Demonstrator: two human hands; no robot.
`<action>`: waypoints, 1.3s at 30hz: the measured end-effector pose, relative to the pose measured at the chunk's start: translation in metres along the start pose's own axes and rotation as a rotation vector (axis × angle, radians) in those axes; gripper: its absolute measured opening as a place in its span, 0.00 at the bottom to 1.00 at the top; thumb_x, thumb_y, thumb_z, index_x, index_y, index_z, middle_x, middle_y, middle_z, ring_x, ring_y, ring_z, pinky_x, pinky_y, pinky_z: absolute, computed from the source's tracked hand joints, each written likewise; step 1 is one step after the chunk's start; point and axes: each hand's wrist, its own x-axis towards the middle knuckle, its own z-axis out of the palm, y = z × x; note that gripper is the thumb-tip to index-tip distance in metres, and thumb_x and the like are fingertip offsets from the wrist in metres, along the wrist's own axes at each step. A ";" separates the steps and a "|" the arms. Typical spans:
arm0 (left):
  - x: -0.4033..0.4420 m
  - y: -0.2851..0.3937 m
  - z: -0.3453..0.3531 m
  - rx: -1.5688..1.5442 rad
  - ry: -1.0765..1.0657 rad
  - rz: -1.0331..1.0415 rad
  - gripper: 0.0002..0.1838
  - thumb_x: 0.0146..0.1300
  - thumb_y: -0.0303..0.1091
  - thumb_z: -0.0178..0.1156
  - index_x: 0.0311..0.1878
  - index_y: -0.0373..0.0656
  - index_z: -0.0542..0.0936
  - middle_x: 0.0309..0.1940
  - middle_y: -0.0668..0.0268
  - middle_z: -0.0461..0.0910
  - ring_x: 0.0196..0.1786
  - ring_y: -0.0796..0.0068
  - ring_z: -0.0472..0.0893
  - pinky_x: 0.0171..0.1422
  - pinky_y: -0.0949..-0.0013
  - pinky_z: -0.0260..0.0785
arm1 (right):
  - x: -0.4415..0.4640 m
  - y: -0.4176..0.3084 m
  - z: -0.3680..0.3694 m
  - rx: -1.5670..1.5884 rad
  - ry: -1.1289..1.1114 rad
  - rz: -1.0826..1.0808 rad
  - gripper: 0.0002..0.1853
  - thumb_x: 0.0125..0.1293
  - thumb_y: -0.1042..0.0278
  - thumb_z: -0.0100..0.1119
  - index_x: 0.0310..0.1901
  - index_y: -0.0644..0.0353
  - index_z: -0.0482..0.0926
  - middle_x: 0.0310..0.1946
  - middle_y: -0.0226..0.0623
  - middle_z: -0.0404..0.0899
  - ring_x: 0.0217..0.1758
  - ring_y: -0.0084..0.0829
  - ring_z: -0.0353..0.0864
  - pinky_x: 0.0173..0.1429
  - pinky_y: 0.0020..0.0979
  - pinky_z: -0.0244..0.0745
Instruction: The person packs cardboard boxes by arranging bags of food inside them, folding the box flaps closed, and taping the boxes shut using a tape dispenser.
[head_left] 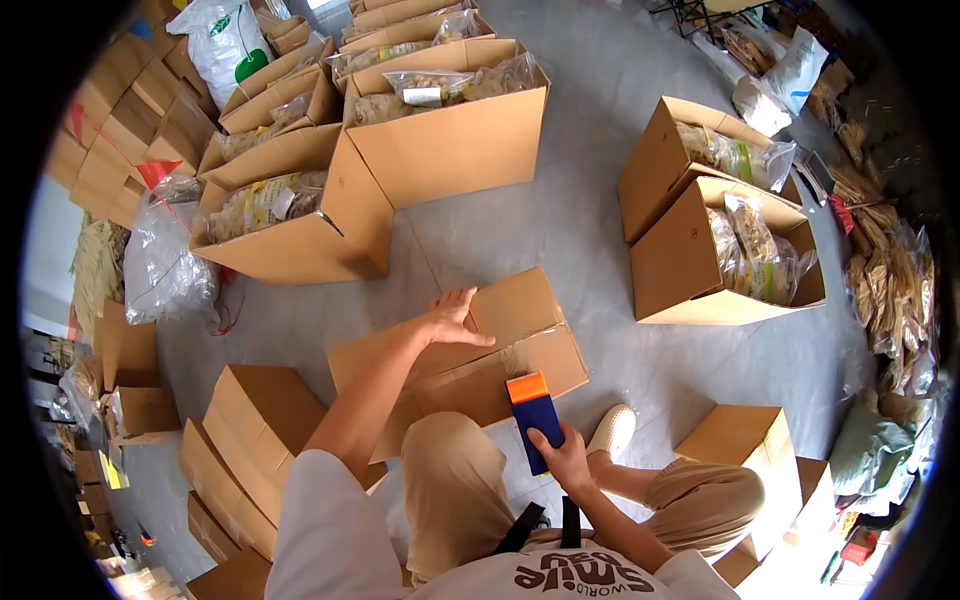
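A closed cardboard box (515, 305) lies on the grey floor before my knees, with a taped seam along its top. My left hand (456, 320) rests on or just over the top of this box, fingers spread and holding nothing. In my right hand (562, 455) is a dark blue and orange tape dispenser (533, 415), gripped round its lower part. Its orange end is at the box's near edge; whether it touches the cardboard I cannot tell.
Open boxes (450, 150) holding plastic bags stand at the back left, and two more (675, 250) at the right. Folded cartons (250, 430) lean at the lower left. Another box (745, 440) stands beyond my right knee. My shoe (613, 430) is near the box.
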 end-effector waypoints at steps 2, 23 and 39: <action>-0.009 0.007 0.004 0.019 -0.001 0.014 0.69 0.35 0.67 0.68 0.70 0.37 0.41 0.69 0.51 0.47 0.72 0.55 0.46 0.74 0.53 0.39 | -0.004 -0.003 -0.004 0.011 -0.022 0.041 0.25 0.57 0.49 0.63 0.37 0.71 0.77 0.24 0.39 0.78 0.27 0.23 0.74 0.34 0.29 0.72; -0.013 0.017 0.026 0.169 0.223 0.085 0.73 0.25 0.57 0.77 0.70 0.34 0.41 0.66 0.51 0.52 0.70 0.54 0.50 0.72 0.53 0.41 | -0.043 0.086 -0.004 -0.031 -0.067 0.096 0.22 0.55 0.55 0.65 0.37 0.70 0.75 0.23 0.42 0.78 0.25 0.29 0.78 0.32 0.30 0.72; -0.003 -0.029 -0.107 0.053 0.452 -0.176 0.29 0.61 0.59 0.50 0.55 0.46 0.75 0.49 0.58 0.78 0.54 0.56 0.74 0.58 0.57 0.64 | 0.146 -0.102 0.038 -0.285 0.091 -0.082 0.34 0.52 0.38 0.62 0.23 0.72 0.74 0.20 0.55 0.76 0.28 0.49 0.80 0.33 0.40 0.74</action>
